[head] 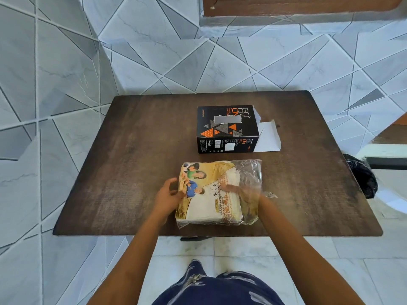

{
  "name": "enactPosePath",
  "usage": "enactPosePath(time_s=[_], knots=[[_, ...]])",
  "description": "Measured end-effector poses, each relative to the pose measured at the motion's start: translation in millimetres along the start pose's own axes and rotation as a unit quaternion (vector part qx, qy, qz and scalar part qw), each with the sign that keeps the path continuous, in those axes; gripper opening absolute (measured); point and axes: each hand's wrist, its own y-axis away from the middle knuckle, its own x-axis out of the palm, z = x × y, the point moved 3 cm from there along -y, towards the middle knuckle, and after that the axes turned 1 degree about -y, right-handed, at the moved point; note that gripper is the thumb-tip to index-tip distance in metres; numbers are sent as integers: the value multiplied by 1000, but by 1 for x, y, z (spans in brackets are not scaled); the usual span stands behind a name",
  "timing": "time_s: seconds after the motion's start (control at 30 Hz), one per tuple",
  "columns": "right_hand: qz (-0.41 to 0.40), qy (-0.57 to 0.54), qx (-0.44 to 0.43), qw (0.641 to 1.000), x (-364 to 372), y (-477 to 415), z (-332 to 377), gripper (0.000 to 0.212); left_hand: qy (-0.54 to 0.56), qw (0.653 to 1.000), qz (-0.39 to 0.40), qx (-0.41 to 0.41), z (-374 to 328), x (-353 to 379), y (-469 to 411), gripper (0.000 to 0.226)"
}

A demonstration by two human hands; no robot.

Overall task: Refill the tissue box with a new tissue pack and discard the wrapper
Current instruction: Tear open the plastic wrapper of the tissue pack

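A view from above looks down at a dark brown wooden desk standing on a pale tiled floor with grey triangle patterns. Two bare forearms reach in from the bottom edge toward a tissue pack that lies flat near the front of the desk.

The tissue pack is a soft plastic-wrapped bundle, cream and gold, with a printed picture of people on its left part. Its right end is clear, crinkled wrapper that looks loose and open.

The left hand rests against the left edge of the pack, fingers curled onto the plastic and gripping it. The right hand is at the open right end, with its fingers inside or beneath the clear wrapper; it is blurred, so I cannot tell whether it is closed on the tissues or lying flat.

Behind the pack, farther from the person and apart from it, sits the tissue box. It is black with orange and grey triangles and a slot in the top. Its right end is open, and a white flap lies folded out on the desk.

At the right, beyond the edge of the desk, a black bin bag shows on the floor. Dark blue patterned clothing appears at the bottom of the view.
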Motion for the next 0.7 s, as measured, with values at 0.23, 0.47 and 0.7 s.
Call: enactPosePath(time_s=[0.23,0.47,0.7], knots=[[59,-47,2,997,9,-5,-4,13,140,979,5,-145,9,4,-9,13],[33,-30,-66,997,4,-3,-3,26,164,977,-56,-128,11,-9,-18,22],[-37,-51,-32,997,-11,-6,-1,47,78,971,-192,-121,22,-75,-35,14]])
